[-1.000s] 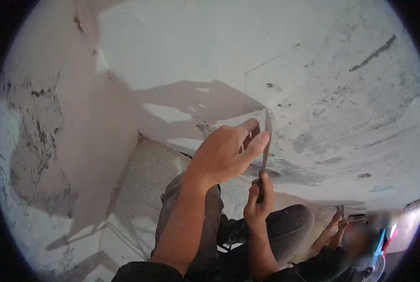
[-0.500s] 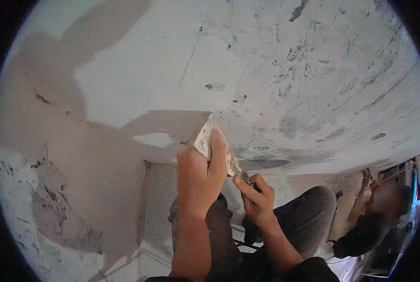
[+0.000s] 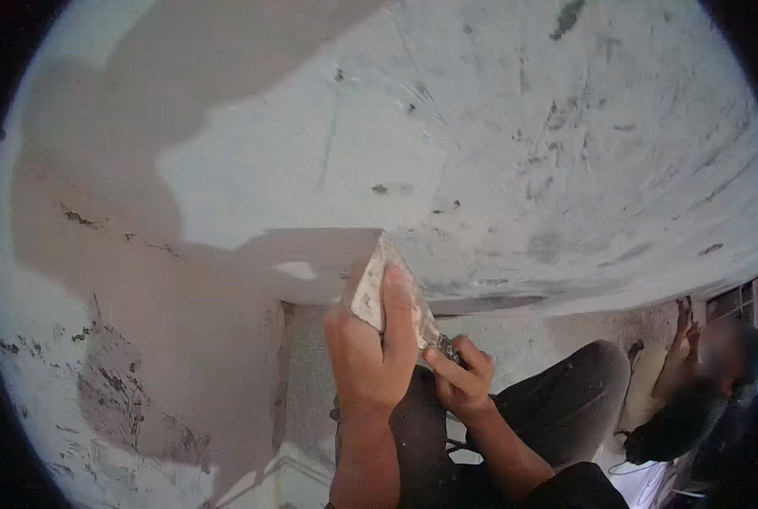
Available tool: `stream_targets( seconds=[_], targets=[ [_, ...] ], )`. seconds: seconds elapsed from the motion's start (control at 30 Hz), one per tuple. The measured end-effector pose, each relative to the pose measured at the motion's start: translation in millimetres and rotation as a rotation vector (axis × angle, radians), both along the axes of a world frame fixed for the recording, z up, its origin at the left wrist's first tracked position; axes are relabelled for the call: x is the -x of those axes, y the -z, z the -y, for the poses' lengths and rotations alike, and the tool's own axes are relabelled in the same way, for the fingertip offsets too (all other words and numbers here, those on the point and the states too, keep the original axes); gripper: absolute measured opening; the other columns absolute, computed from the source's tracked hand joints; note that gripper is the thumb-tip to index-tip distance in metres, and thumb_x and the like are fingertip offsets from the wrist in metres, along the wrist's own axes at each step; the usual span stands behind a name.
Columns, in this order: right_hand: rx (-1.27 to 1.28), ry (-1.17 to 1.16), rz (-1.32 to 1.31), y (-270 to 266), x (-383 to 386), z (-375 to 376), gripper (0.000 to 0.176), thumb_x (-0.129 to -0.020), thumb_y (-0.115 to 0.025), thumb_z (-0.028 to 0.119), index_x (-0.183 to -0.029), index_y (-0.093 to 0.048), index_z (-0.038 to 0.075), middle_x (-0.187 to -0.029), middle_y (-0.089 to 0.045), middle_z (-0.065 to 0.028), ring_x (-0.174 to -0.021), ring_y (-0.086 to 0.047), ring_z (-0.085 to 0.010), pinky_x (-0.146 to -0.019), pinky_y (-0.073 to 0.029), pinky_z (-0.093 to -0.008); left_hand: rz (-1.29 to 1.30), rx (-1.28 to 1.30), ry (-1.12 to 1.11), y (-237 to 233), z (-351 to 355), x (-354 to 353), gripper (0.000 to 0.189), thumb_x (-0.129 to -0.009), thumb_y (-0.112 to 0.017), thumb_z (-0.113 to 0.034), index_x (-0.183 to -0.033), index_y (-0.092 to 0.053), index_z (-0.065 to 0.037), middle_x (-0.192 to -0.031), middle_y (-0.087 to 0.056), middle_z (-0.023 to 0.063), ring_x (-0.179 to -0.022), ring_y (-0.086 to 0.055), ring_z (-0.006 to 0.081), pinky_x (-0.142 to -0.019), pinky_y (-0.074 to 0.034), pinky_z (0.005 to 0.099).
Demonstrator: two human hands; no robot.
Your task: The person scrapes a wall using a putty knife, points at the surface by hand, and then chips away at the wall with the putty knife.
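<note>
A putty knife (image 3: 367, 299), its broad blade smeared with whitish filler, points up at the plastered wall (image 3: 447, 170). My left hand (image 3: 369, 360) is closed around the blade, thumb lying along its face. Lower down to the right, my right hand (image 3: 466, 375) grips the dark handle end, thumb and forefinger pressed on it. The blade's upper corner overlaps the wall just above a long dark mark, and its shadow falls leftward. My left fingers are mostly hidden behind the blade.
Below the hands are my bent knees (image 3: 566, 390) in dark trousers. Another person (image 3: 680, 407) crouches at the right, one arm raised to the wall. A second wall (image 3: 167, 339) with rough grey patches meets the first at the left.
The view has shifted, so the wall marks, hands and knife sit lower in the frame. Both hands keep the same hold on the knife.
</note>
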State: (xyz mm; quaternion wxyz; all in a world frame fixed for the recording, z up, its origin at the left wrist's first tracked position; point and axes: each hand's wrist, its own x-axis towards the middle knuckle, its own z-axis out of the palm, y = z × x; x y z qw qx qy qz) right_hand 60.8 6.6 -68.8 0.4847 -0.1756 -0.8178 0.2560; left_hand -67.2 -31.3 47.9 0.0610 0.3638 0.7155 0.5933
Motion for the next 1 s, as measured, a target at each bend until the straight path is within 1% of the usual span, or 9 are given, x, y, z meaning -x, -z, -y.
stream_targets(
  seconds=[0.4,0.47,0.6,0.67,0.73,0.83,0.87,0.93,1.0],
  targets=[
    [-0.007,-0.032,-0.023,-1,9,-5,0.066,-0.064,-0.069,-0.002,-0.124,-0.066,0.026,-0.072,-0.04,-0.0028,-0.049,-0.042,-0.0148,-0.043,-0.04,-0.0278,0.044,0.121,-0.124,-10,-1,-6,0.037,-0.1,-0.049,-0.028,-0.096,-0.061,0.007,-0.072,-0.063,0.0153,-0.067,-0.061,0.0193,-0.063,-0.047,0.0372],
    [0.005,-0.086,-0.07,-3,12,-9,0.063,-0.062,-0.067,-0.007,-0.119,-0.066,0.02,-0.075,-0.044,-0.0065,-0.047,-0.04,-0.0191,-0.042,-0.035,-0.0284,0.083,0.148,-0.136,-10,0,-5,0.038,-0.1,-0.049,-0.029,-0.096,-0.061,0.007,-0.073,-0.064,0.0151,-0.068,-0.061,0.019,-0.064,-0.047,0.0373],
    [-0.015,-0.042,-0.05,2,12,-12,0.063,-0.063,-0.068,-0.007,-0.119,-0.067,0.022,-0.073,-0.043,-0.0049,-0.048,-0.04,-0.0181,-0.042,-0.035,-0.0284,0.068,0.057,-0.131,-11,-1,-2,0.04,-0.099,-0.051,-0.032,-0.096,-0.062,0.007,-0.076,-0.065,0.0133,-0.069,-0.061,0.0183,-0.065,-0.047,0.0361],
    [-0.023,-0.1,-0.075,-18,23,-17,0.066,-0.068,-0.067,0.001,-0.128,-0.063,0.027,-0.072,-0.039,-0.0026,-0.051,-0.041,-0.0143,-0.046,-0.043,-0.0274,0.055,0.074,-0.161,-18,0,5,0.041,-0.098,-0.051,-0.033,-0.097,-0.062,0.007,-0.077,-0.065,0.0123,-0.07,-0.061,0.018,-0.066,-0.047,0.0354],
    [-0.04,-0.176,-0.129,-65,47,-29,0.06,-0.067,-0.067,-0.002,-0.119,-0.069,0.026,-0.067,-0.037,-0.0023,-0.047,-0.039,-0.0134,-0.042,-0.037,-0.0276,-0.003,-0.187,-0.29,-42,0,24,0.041,-0.097,-0.054,-0.033,-0.098,-0.063,0.007,-0.083,-0.066,0.0106,-0.072,-0.061,0.0171,-0.067,-0.048,0.0332],
    [-0.083,-0.215,-0.182,-106,80,-26,0.059,-0.068,-0.066,0.001,-0.12,-0.068,0.029,-0.066,-0.036,-0.001,-0.047,-0.038,-0.0125,-0.041,-0.037,-0.0269,0.035,-0.269,-0.492,-101,2,33,0.04,-0.096,-0.057,-0.032,-0.102,-0.062,0.008,-0.089,-0.066,0.0094,-0.074,-0.061,0.0167,-0.067,-0.049,0.0313],
    [-0.097,-0.228,-0.187,-113,79,-24,0.059,-0.068,-0.066,0.001,-0.12,-0.068,0.029,-0.066,-0.036,-0.001,-0.047,-0.038,-0.0125,-0.041,-0.037,-0.0269,0.031,-0.286,-0.503,-104,3,33,0.04,-0.096,-0.057,-0.032,-0.102,-0.062,0.008,-0.089,-0.066,0.0094,-0.074,-0.061,0.0167,-0.067,-0.049,0.0313],
    [-0.115,-0.26,-0.164,-115,68,-14,0.059,-0.068,-0.066,0.001,-0.119,-0.069,0.03,-0.066,-0.037,0.0001,-0.048,-0.04,-0.0127,-0.042,-0.038,-0.0266,0.085,-0.557,-0.496,-96,9,30,0.04,-0.095,-0.058,-0.031,-0.104,-0.062,0.008,-0.094,-0.065,0.0101,-0.074,-0.061,0.0168,-0.067,-0.05,0.0317],
    [-0.089,-0.303,-0.135,-107,54,-8,0.059,-0.068,-0.066,0.001,-0.119,-0.069,0.03,-0.067,-0.039,-0.0007,-0.049,-0.041,-0.0134,-0.043,-0.038,-0.0267,0.113,-0.555,-0.468,-67,17,29,0.039,-0.095,-0.058,-0.031,-0.103,-0.063,0.007,-0.091,-0.065,0.009,-0.074,-0.061,0.0157,-0.065,-0.049,0.0319]
  ],
)
